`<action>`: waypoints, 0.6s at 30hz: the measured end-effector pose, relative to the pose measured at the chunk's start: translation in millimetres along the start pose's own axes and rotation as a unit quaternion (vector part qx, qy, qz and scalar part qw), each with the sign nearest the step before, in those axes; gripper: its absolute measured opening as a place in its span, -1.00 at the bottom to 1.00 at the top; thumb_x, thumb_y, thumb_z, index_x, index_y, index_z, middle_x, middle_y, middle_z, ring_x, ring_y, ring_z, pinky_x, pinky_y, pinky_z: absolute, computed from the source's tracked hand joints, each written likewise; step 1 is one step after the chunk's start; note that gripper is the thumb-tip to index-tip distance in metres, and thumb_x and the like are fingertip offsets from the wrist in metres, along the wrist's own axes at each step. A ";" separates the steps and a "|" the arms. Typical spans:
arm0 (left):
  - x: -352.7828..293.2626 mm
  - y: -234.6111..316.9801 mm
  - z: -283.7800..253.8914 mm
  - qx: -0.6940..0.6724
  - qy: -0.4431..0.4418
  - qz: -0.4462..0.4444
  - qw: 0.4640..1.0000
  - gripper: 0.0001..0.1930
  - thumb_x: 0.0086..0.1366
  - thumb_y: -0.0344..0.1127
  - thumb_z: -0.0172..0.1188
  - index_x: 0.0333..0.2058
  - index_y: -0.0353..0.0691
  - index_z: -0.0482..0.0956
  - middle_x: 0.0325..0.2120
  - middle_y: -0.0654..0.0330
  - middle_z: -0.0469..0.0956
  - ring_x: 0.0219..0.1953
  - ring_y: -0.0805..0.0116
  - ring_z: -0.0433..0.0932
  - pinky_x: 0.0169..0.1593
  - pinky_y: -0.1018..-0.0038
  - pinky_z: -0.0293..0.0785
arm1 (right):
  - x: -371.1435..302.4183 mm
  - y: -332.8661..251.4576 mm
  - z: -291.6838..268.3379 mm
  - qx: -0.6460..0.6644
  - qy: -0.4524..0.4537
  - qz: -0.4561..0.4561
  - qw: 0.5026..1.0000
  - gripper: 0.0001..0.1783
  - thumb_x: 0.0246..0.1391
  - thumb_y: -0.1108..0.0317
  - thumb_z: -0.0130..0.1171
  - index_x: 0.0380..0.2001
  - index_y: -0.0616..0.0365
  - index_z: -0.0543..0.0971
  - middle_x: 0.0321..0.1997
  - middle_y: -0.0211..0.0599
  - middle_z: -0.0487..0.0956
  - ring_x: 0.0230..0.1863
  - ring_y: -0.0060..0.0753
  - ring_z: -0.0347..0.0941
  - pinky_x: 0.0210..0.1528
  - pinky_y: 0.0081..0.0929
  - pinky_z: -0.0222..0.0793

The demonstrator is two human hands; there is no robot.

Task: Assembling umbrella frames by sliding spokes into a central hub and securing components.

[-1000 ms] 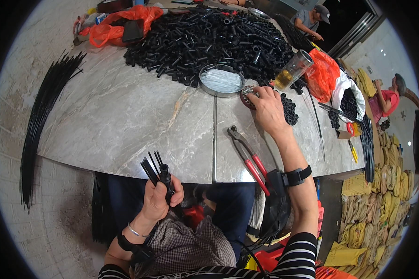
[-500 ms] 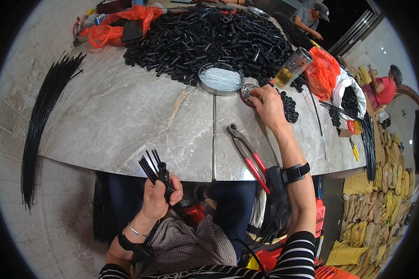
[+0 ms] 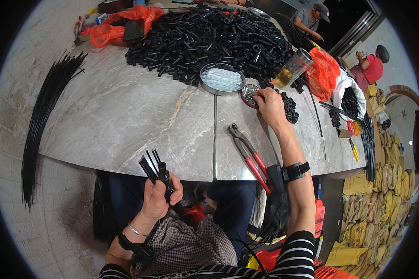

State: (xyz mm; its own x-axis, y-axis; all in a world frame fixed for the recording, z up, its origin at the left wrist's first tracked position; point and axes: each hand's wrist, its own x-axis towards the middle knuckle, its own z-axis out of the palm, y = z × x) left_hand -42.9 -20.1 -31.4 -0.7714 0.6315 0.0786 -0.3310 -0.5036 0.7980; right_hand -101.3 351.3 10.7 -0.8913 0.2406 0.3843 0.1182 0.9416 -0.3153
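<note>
My left hand (image 3: 157, 197) is closed round several thin black rods (image 3: 148, 169) and a black tubular fitting (image 3: 163, 172), held upright by the table's front edge. Fingers of my right hand (image 3: 272, 109) are pinched together at the right rim of a small red dish (image 3: 243, 99) of tiny metal pieces (image 3: 249, 91); whatever they hold is too small to make out. Next to the dish stands a round metal tin (image 3: 221, 92) of thin whitish strips (image 3: 221, 79). Nippers with red handles (image 3: 256, 169) lie left of my right forearm.
A big heap of black tubular parts (image 3: 205, 42) covers the table's back. Small black rings (image 3: 290, 110), a glass jar (image 3: 293, 69) and an orange bag (image 3: 322, 69) stand to the right. Long black rods (image 3: 49, 125) overhang the left edge. Two people are beyond the table.
My right hand has drawn slightly to the right, uncovering more of the metal pieces in the dish. My left hand stays put. The person in red at far right has shifted left.
</note>
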 end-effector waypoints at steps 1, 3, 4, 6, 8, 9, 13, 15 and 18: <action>-0.6 0.4 -0.6 -0.014 0.009 -0.008 1.000 -0.43 0.22 0.22 0.04 -0.40 -0.32 0.39 -0.71 0.26 0.32 -0.66 0.56 0.24 -0.58 0.62 0.16 | 0.4 0.5 0.5 0.009 0.000 0.005 1.000 -0.82 -0.05 0.39 0.16 -0.35 0.20 0.63 -0.35 -0.04 0.56 -0.27 -0.04 0.49 -0.17 -0.27 0.37; -0.5 0.4 -0.3 -0.015 0.008 -0.008 1.000 -0.43 0.22 0.22 0.04 -0.40 -0.32 0.39 -0.71 0.26 0.32 -0.66 0.56 0.24 -0.59 0.62 0.16 | 0.9 4.9 1.6 0.060 0.009 0.046 0.997 -0.81 -0.02 0.40 0.15 -0.32 0.23 0.63 -0.36 -0.07 0.58 -0.31 -0.10 0.51 -0.19 -0.31 0.38; -0.1 0.5 0.0 -0.016 0.007 -0.007 1.000 -0.43 0.22 0.22 0.04 -0.40 -0.32 0.39 -0.71 0.25 0.32 -0.67 0.56 0.24 -0.59 0.62 0.16 | 1.8 7.5 1.8 0.111 0.018 0.086 0.990 -0.79 0.00 0.41 0.15 -0.30 0.26 0.62 -0.37 -0.10 0.60 -0.36 -0.16 0.52 -0.21 -0.35 0.39; -0.6 0.9 0.3 -0.015 0.006 -0.007 1.000 -0.43 0.22 0.22 0.04 -0.40 -0.32 0.39 -0.71 0.25 0.32 -0.67 0.56 0.24 -0.59 0.62 0.16 | 5.2 12.9 2.3 0.211 0.023 0.132 0.968 -0.79 0.03 0.41 0.14 -0.29 0.30 0.62 -0.38 -0.15 0.61 -0.39 -0.26 0.50 -0.24 -0.42 0.39; -0.6 0.8 0.9 -0.015 0.004 -0.005 1.000 -0.43 0.22 0.22 0.04 -0.40 -0.32 0.39 -0.70 0.25 0.32 -0.67 0.56 0.24 -0.59 0.62 0.16 | 7.6 8.7 -6.3 0.370 0.022 0.224 0.901 -0.78 0.10 0.40 0.12 -0.27 0.37 0.60 -0.41 -0.35 0.57 -0.45 -0.54 0.40 -0.32 -0.60 0.34; -0.4 0.4 1.3 -0.001 -0.004 0.005 1.000 -0.44 0.25 0.21 -0.03 -0.40 -0.30 0.36 -0.72 0.27 0.28 -0.69 0.55 0.21 -0.60 0.61 0.14 | 9.0 13.1 -8.5 0.369 0.023 0.224 0.902 -0.78 0.10 0.40 0.12 -0.27 0.37 0.60 -0.41 -0.35 0.57 -0.45 -0.54 0.40 -0.32 -0.60 0.34; -0.5 -0.2 2.3 0.017 -0.009 0.016 1.000 -0.45 0.27 0.22 -0.09 -0.40 -0.28 0.34 -0.73 0.29 0.24 -0.72 0.54 0.19 -0.61 0.59 0.11 | 11.4 20.4 -24.5 0.580 -0.007 0.284 0.764 -0.79 0.15 0.35 0.12 -0.22 0.26 0.54 -0.41 -0.47 0.49 -0.45 -0.67 0.29 -0.36 -0.67 0.26; -1.7 -0.1 3.5 0.020 -0.005 0.013 1.000 -0.44 0.27 0.23 -0.09 -0.40 -0.28 0.34 -0.73 0.29 0.25 -0.72 0.54 0.20 -0.61 0.59 0.11 | 10.0 15.0 -29.9 0.645 -0.017 0.289 0.707 -0.81 0.15 0.34 0.12 -0.23 0.23 0.53 -0.40 -0.46 0.48 -0.43 -0.64 0.30 -0.32 -0.65 0.27; -3.8 0.3 5.7 0.024 -0.001 0.006 1.000 -0.44 0.26 0.24 -0.08 -0.40 -0.27 0.34 -0.73 0.29 0.25 -0.72 0.55 0.20 -0.61 0.59 0.11 | 3.1 4.3 -39.4 0.684 -0.024 0.284 0.671 -0.80 0.15 0.34 0.12 -0.20 0.21 0.51 -0.37 -0.45 0.48 -0.43 -0.62 0.30 -0.30 -0.63 0.28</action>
State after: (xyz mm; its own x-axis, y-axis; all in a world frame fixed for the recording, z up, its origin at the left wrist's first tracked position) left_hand -36.9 -19.3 -28.1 -0.7737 0.6272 0.0899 -0.2957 -0.4829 0.8242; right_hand -86.4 365.4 44.7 -0.8894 0.4305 -0.1541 -0.0375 -0.4045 -0.9138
